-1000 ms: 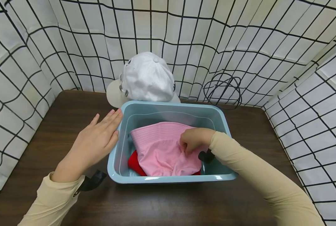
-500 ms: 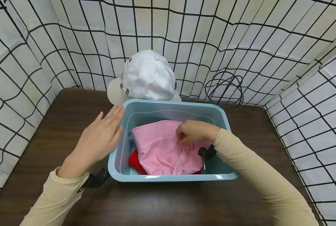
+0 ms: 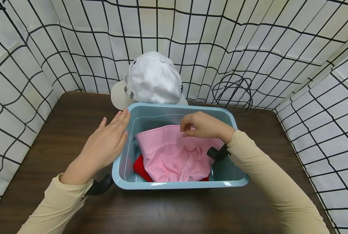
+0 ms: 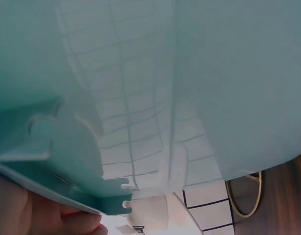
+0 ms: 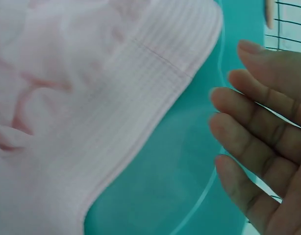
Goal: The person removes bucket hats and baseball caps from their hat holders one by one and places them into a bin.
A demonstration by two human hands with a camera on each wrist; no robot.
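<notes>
A pink bucket hat with a stitched brim lies crumpled inside a light blue plastic basin. Red cloth peeks out from under it at the lower left; its kind is mostly hidden. My left hand rests straight-fingered along the basin's left rim. In the left wrist view, the basin's outer wall fills most of the picture. Over the hat's far brim hovers my right hand, fingers loosely bent and holding nothing. The right wrist view shows its fingers apart from the pink brim.
Behind the basin sits a white baseball cap on the dark wooden table. A coil of black cable lies at the back right. Black wire grid panels with white backing enclose the back and sides.
My right hand has let go of the pink hat and lifted up and away toward the far rim, its fingers loosening. The left hand stays at the basin's left side.
</notes>
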